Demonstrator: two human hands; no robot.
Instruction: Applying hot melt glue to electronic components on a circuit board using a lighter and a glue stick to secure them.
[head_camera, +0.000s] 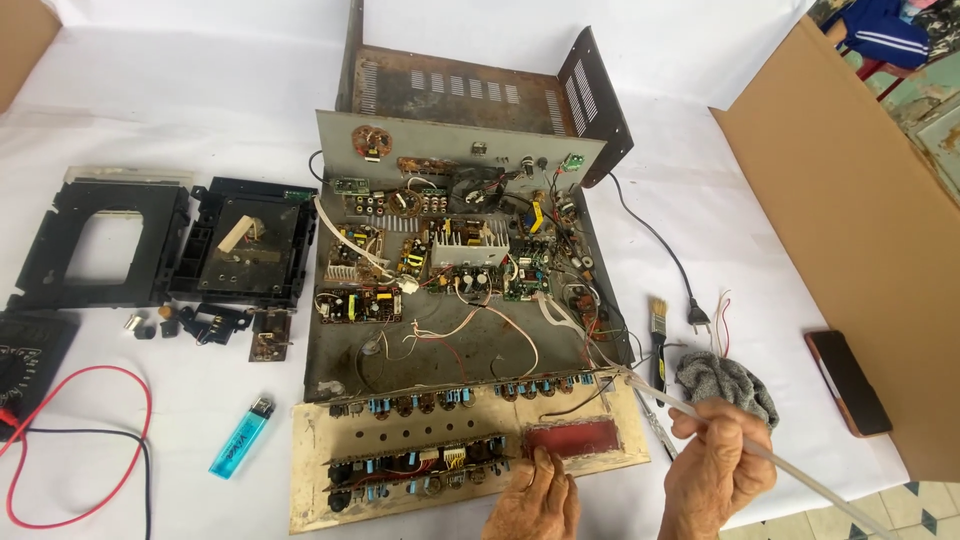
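An opened electronic chassis (345, 355) full of circuit boards and loose wires lies in the middle of the white cloth. Its beige front panel (320, 420) lies flat at the near edge, with a red display window (575, 438). My left hand (535, 500) rests fingers-down on the panel just below that window. My right hand (718, 468) grips a long whitish flat cable (800, 478) that runs from the chassis's right side out to the lower right.
A brush (658, 335), grey rag (730, 382), mains plug (697, 318) and dark phone (848, 382) lie right. Cardboard (850, 220) leans at right. Two black drive frames (100, 245), small parts, a blue lighter (241, 436) and a multimeter (30, 360) with leads lie left.
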